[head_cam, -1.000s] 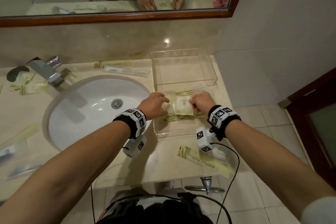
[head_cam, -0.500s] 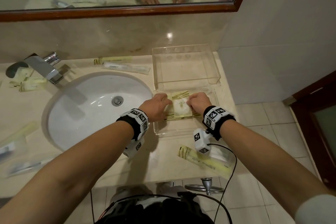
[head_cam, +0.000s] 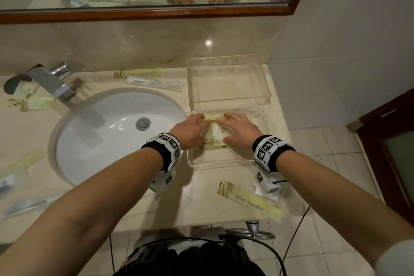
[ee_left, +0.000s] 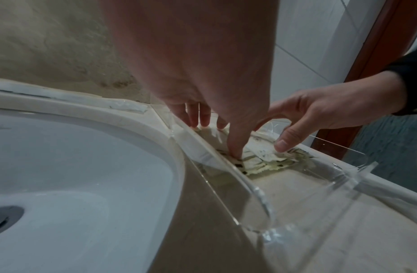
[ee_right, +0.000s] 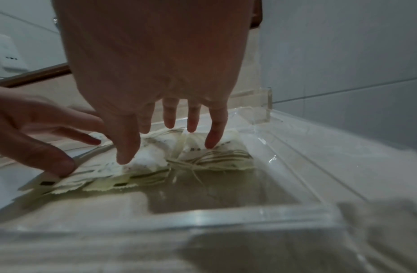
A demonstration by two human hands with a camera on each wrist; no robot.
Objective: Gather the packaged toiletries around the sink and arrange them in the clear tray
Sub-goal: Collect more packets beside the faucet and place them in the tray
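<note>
**Both hands flatten sachets in the tray**

While the left hand [head_cam: 190, 129] and right hand [head_cam: 238, 129] press spread fingers on the sachets [ee_right: 156, 160], these lie inside the clear tray [head_cam: 224, 162], at three o'clock from the sink [head_cam: 107, 132].

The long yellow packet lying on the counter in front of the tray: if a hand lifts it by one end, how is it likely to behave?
The long yellow packet looks like a thin, flat sachet, so it would probably sag or bend rather than stay stiff. It seems light for its length. Lying flat on the smooth counter, it would likely slide when pushed, not roll.
</note>
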